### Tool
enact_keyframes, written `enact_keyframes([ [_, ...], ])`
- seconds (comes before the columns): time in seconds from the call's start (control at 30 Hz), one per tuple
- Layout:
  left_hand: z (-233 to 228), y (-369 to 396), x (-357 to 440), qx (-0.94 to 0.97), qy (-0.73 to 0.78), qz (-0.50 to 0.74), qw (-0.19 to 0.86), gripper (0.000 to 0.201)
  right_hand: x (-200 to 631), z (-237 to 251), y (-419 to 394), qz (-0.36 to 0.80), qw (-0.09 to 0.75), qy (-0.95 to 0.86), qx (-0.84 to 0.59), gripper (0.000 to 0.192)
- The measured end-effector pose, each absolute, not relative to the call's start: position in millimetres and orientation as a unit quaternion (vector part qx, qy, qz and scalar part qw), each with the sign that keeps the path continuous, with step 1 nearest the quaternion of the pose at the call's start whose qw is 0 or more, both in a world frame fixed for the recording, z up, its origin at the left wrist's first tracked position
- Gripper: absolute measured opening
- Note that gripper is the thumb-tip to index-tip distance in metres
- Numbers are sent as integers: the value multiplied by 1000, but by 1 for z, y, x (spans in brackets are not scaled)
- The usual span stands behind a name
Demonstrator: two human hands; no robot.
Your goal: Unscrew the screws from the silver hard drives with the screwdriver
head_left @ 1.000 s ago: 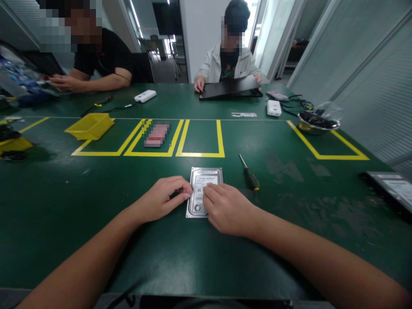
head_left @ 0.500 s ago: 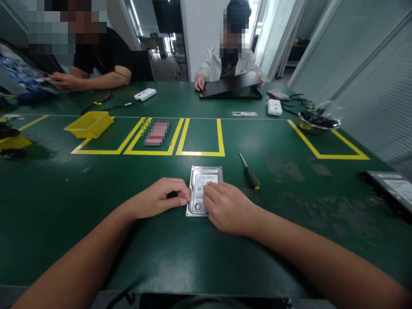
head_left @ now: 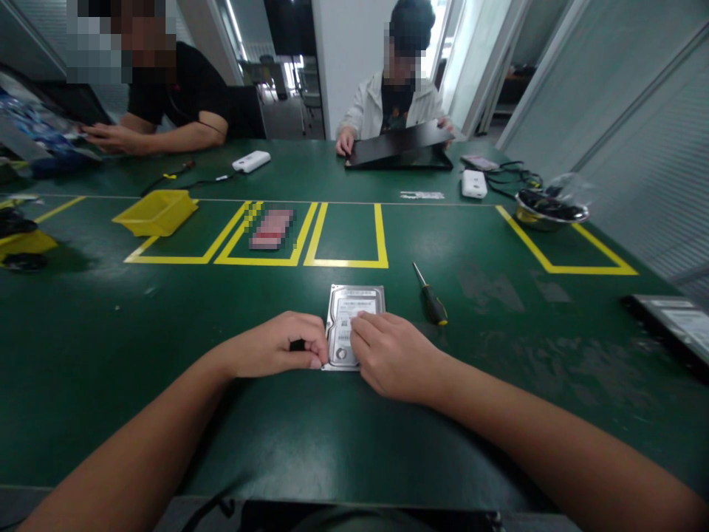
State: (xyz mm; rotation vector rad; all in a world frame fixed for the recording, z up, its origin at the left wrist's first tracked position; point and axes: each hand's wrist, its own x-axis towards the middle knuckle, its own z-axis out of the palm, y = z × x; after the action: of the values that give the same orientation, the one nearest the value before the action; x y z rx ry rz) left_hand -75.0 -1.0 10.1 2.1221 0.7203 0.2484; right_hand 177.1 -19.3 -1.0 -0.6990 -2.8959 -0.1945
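Note:
A silver hard drive [head_left: 342,341] with a white label lies flat on the green table before me. My left hand [head_left: 296,341] touches its left edge, fingers curled and thumb at the lower left corner. From the right, my right hand [head_left: 392,353] reaches over the drive with bent fingers pressed together. Its fingertips rest on the label and cover the right part of the drive; what lies under them is hidden. A screwdriver [head_left: 433,304] with a black and yellow handle lies right of the drive, its tip pointing away from me.
Yellow tape marks boxes on the table [head_left: 266,428]. A pink blurred item [head_left: 271,229], a yellow tray [head_left: 158,213] and a bowl of dark parts [head_left: 551,209] stand farther back. Another drive [head_left: 679,325] lies far right. Across sit two people; one holds a black panel [head_left: 399,148].
My left hand has slid slightly down the drive's left edge, thumb now nearer its lower corner. My right hand stays on the label. The view has shifted slightly.

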Motion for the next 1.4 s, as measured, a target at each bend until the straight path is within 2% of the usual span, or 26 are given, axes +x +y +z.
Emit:
enact_keyframes([
  [1.4,8,-3,-72,874,281,74,390,6,177,0,-18,-57,70,-966,-242,28],
])
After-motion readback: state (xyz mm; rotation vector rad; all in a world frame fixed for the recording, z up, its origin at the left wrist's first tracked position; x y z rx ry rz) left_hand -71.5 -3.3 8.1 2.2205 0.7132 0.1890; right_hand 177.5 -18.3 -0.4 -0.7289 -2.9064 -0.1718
